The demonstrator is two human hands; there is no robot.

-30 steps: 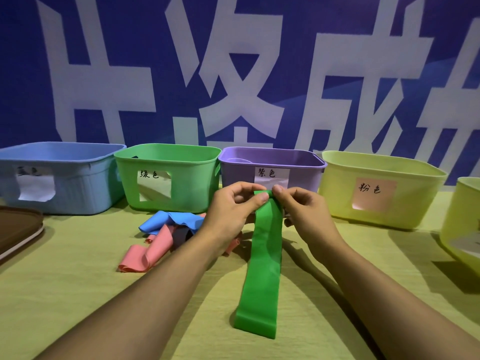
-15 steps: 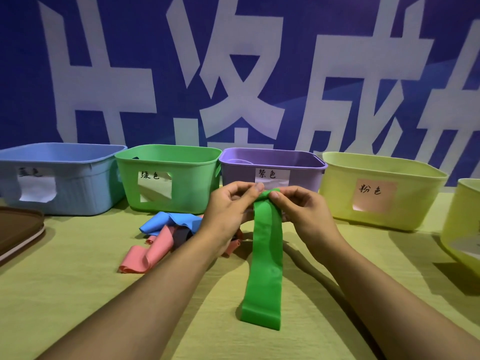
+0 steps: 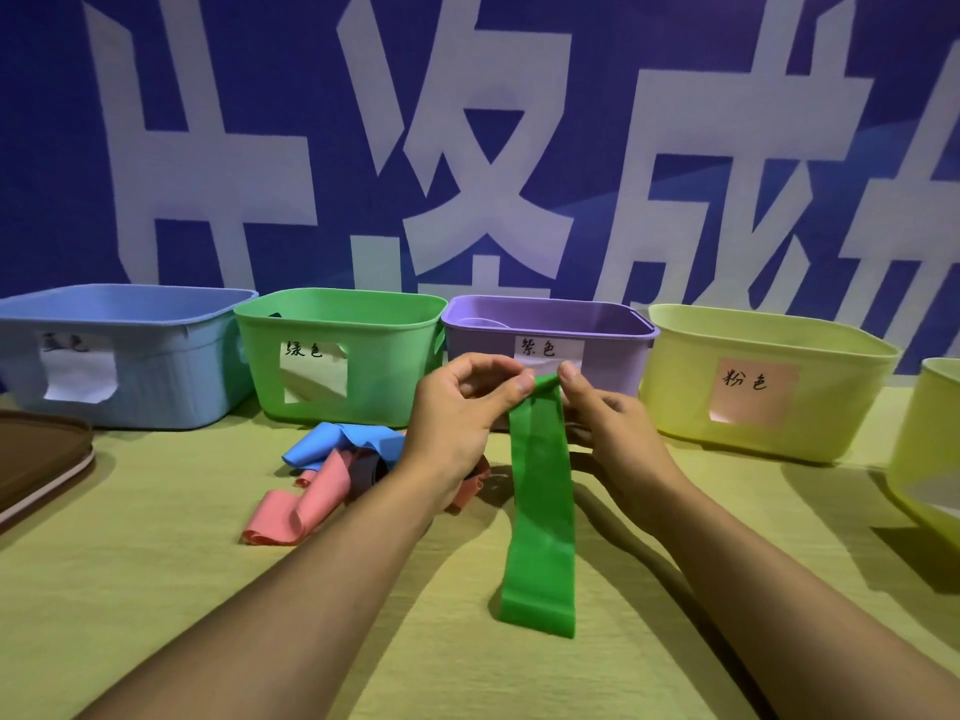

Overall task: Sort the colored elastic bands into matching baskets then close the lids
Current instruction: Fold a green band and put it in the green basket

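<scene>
Five baskets line the far edge of the desk (image 3: 156,589), a yellow-green surface backed by a blue wall (image 3: 62,148) with huge white characters. From the far left corner: blue basket (image 3: 171,366), green basket (image 3: 384,371), purple basket (image 3: 613,350), a pale yellow basket (image 3: 831,407) with a pink label, and another yellowish basket (image 3: 930,449) cut off by the right edge. All are open on top, and something pale sits inside the purple one, can't tell what. A brown lid (image 3: 36,459) lies at the left edge.

Both hands are up near the middle, just in front of the purple basket. The left hand (image 3: 457,413) and right hand (image 3: 608,428) each pinch the top end of the green band (image 3: 540,501) between thumb and fingertips, other fingers curled. The band hangs straight down and its bottom end seems to touch the desk toward the near edge.

Just left of the left wrist there's a loose pile: a blue band (image 3: 337,441), a pink band (image 3: 296,511) and a dark band (image 3: 363,470) tangled together, in front of the green basket. A reddish bit pokes out right of the wrist too.

Plenty of bare desk on the near left and near right. The baskets stand almost side by side, touching or close to it.
</scene>
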